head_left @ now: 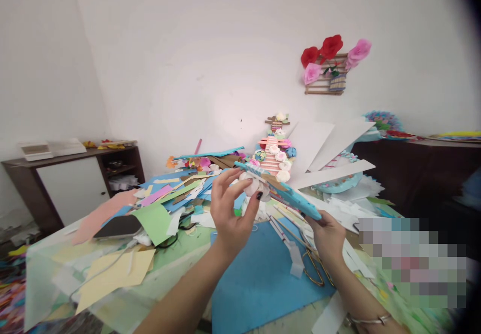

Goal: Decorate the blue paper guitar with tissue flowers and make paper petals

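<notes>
My right hand (327, 235) grips the lower right end of a thin, light blue craft piece (298, 202), which is held tilted above the table. At its upper left side, my left hand (232, 213) has its thumb and fingers closed around a white flower-like bundle (252, 186), apparently paper. Whether the bundle is fixed to the blue piece cannot be made out. Beneath my hands lies a large blue sheet (255, 284). Gold-handled scissors (314, 270) and striped paper strips (280, 231) rest near my right hand.
Coloured paper scraps (180, 191) are heaped on the left, near a dark flat device (118, 227) and cable. Flower-decorated crafts (276, 156) and large white sheets (311, 143) stand behind my hands. A cabinet (69, 194) is at left; a blurred patch covers the right.
</notes>
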{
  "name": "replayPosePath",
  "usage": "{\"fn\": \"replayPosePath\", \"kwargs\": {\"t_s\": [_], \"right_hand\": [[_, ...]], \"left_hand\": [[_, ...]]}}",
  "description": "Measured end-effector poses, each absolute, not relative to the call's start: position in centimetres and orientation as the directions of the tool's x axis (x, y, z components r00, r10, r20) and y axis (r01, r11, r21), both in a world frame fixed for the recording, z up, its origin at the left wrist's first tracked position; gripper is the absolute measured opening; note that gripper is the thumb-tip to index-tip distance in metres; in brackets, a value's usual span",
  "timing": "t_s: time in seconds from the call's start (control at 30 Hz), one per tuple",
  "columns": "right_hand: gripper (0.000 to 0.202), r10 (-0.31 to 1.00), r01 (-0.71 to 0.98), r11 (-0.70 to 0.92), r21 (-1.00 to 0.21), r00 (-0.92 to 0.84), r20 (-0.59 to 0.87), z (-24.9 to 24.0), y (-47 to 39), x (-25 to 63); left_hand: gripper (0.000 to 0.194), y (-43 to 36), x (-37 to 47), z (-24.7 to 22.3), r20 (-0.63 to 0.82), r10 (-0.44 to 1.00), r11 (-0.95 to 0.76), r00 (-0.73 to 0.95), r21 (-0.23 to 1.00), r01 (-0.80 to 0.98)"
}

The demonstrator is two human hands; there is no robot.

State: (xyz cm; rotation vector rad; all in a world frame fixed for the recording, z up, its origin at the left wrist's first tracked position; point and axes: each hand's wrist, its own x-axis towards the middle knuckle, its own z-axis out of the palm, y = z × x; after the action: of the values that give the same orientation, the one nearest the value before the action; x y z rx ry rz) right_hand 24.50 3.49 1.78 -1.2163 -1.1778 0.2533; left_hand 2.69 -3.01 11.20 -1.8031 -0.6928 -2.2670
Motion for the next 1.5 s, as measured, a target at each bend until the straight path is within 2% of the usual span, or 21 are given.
{"fn": "replayPosePath", "kwargs": {"t_s": [0.2,0.43,0.6,0.73,1.17,1.27,1.4,1.5], "right_hand": [[0.025,0.712,0.365,0.422,-0.83,0.434,0.553,2.2,3.2,24.1],[0.024,0.689,0.431,0.428,-0.794,0.413,0.596,1.9,3.2,24.3],[0.024,0.677,0.477,0.444,-0.759,0.376,0.632,1.7,3.2,24.3],[0.026,0.674,0.496,0.438,-0.75,0.37,0.639,1.7,3.2,24.3],[0.028,0.696,0.434,0.427,-0.793,0.402,0.594,1.8,3.2,24.0],[0.026,0.741,0.347,0.436,-0.83,0.384,0.55,2.1,3.2,24.0],[0.024,0.858,0.102,0.436,-0.894,0.253,0.448,2.4,3.2,23.6],[0.031,0.932,-0.109,0.344,-0.933,0.155,0.326,2.5,3.2,23.3]], "left_hand": [[0.03,-3.4,2.6,11.2,0.97,0.078,-0.869,-0.229,0.179,0.462],[0.032,-3.5,3.3,11.5,0.944,0.134,-0.857,-0.303,0.263,0.442],[0.039,-3.0,3.8,12.0,0.881,0.238,-0.875,-0.409,0.377,0.304],[0.039,-2.7,3.8,12.2,0.872,0.256,-0.893,-0.417,0.379,0.245],[0.037,-2.5,3.8,12.1,0.877,0.23,-0.907,-0.421,0.35,0.232],[0.042,-2.4,3.7,12.3,0.899,0.232,-0.893,-0.371,0.349,0.285],[0.043,-2.1,2.7,12.4,0.941,0.142,-0.857,-0.306,0.272,0.438],[0.043,-1.1,1.0,11.6,0.963,0.057,-0.791,-0.263,0.205,0.576]]}}
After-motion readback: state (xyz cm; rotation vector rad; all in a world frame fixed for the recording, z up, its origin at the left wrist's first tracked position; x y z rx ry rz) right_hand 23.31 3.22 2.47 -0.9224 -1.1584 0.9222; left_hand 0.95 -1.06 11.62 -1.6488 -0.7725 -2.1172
